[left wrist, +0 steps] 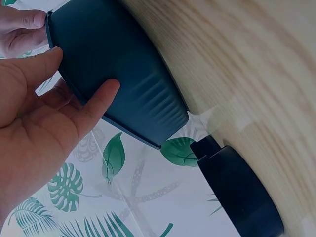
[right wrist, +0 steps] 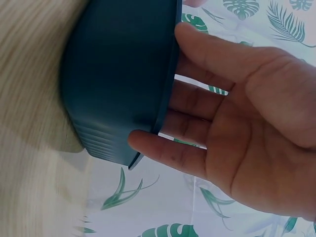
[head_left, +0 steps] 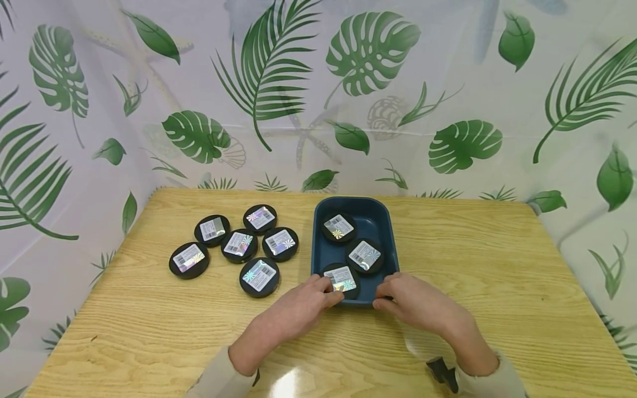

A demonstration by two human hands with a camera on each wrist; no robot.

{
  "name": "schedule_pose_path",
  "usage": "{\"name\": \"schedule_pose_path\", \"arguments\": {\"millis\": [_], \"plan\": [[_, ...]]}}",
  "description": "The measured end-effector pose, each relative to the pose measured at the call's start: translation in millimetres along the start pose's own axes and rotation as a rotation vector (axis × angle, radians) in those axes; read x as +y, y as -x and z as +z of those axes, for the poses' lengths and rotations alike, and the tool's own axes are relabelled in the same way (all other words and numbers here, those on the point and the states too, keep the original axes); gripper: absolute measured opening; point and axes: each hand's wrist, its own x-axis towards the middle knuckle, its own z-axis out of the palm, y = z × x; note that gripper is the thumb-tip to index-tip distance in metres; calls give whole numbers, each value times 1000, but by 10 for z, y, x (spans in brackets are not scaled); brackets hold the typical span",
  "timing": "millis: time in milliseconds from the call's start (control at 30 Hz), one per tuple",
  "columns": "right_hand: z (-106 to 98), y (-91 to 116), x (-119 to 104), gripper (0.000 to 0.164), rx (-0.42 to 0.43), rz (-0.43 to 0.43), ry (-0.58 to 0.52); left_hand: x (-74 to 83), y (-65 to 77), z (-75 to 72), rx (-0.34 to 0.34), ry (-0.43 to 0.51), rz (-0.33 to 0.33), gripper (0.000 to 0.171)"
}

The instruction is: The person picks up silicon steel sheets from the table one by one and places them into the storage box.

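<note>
A dark blue plastic bin (head_left: 354, 303) stands on the wooden table, holding three flat round black discs (head_left: 365, 255) with silver barcode stickers. My left hand (head_left: 301, 307) grips its near left corner, thumb on the outer wall and fingers over the rim, right beside the nearest disc (head_left: 341, 279). At the near right corner my right hand (head_left: 423, 303) holds the rim in the same way. From the left wrist view, the little finger of the left hand (left wrist: 44, 108) lies along the ribbed outside wall. The right wrist view shows several fingers of the right hand (right wrist: 237, 108) hooked inside the rim.
Left of the bin, several more black discs (head_left: 259, 277) lie loosely grouped on the wooden table (head_left: 149, 331), labels up. A leaf-printed curtain (head_left: 298, 110) hangs behind and around the table. A black strap piece (head_left: 443, 373) shows by the right sleeve.
</note>
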Motion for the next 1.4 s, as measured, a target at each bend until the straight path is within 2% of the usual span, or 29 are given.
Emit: {"name": "schedule_pose_path", "arguments": {"millis": [800,1067,1400], "plan": [[15,-10,-10,10,5,36,-3,12,5,-28,7,-20,0,27],[21,-8,-33,11,-9,68,36,4,9,-12,10,-17,4,28],[87,-32,-7,17,36,46,75,8,10,-7,7,-20,0,30]]}}
